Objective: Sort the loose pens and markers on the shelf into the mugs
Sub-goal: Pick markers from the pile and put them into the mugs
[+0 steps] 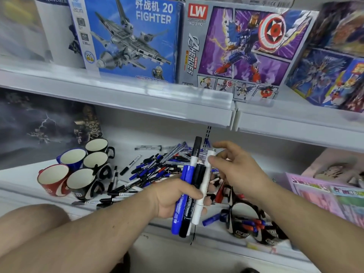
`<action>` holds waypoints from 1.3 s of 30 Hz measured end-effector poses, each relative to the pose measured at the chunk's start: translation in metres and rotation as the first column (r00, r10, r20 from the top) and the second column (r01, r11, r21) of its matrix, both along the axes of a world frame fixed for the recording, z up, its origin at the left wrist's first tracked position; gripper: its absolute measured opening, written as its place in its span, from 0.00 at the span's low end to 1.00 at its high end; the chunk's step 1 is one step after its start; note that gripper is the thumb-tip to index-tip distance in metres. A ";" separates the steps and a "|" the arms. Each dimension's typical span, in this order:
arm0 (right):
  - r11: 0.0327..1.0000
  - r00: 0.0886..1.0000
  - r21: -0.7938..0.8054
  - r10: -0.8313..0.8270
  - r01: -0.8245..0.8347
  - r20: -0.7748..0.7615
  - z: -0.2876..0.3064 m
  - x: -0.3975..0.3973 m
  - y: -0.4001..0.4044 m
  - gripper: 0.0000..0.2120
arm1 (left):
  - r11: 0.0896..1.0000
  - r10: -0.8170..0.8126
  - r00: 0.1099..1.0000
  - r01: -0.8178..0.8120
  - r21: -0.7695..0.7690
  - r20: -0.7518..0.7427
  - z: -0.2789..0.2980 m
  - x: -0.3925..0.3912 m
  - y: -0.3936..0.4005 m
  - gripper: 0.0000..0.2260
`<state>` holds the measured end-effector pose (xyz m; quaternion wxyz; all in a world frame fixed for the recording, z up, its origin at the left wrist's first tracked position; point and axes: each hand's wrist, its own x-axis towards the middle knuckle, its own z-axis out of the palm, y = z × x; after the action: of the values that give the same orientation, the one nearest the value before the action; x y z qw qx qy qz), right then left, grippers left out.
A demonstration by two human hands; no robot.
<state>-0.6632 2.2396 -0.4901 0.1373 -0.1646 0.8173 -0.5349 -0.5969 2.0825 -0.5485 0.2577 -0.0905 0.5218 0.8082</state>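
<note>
Head view looks down on a white shelf (65, 196) strewn with pens and markers. At the frame's centre the left hand (173, 200) is curled round a bundle of markers (194, 194) held roughly upright: a blue one, a black one and a white-barrelled one with a black cap rising highest toward twelve o'clock. Just to the bundle's two o'clock the right hand (234, 168) hangs with its fingers loosely spread; its fingertips (211, 159) are at the tip of the white marker, though motion blur makes it hard to say whether they pinch it or merely touch it. Behind both hands, toward twelve o'clock, lies the loose pile (157, 170) of blue, black and red pens, spilling out toward nine o'clock. At nine o'clock from the left hand stands a cluster of mugs (82, 170), five in all, one red, one blue, the rest dark, with pale insides showing. At four o'clock two dark mugs (248, 219) lie tipped, blue and red pens inside them. Toy boxes (232, 48) fill the shelf above.
</note>
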 end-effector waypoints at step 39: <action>0.965 0.920 0.187 0.234 -0.182 -0.313 -0.005 0.012 0.029 0.18 | 0.952 -0.037 0.943 -0.066 -0.298 -0.329 0.015 -0.015 0.009 0.13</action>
<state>-0.6513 2.2685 -0.4946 0.0658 -0.3273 0.8454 -0.4170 -0.6115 2.0913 -0.5336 0.1433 0.0040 0.6754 0.7234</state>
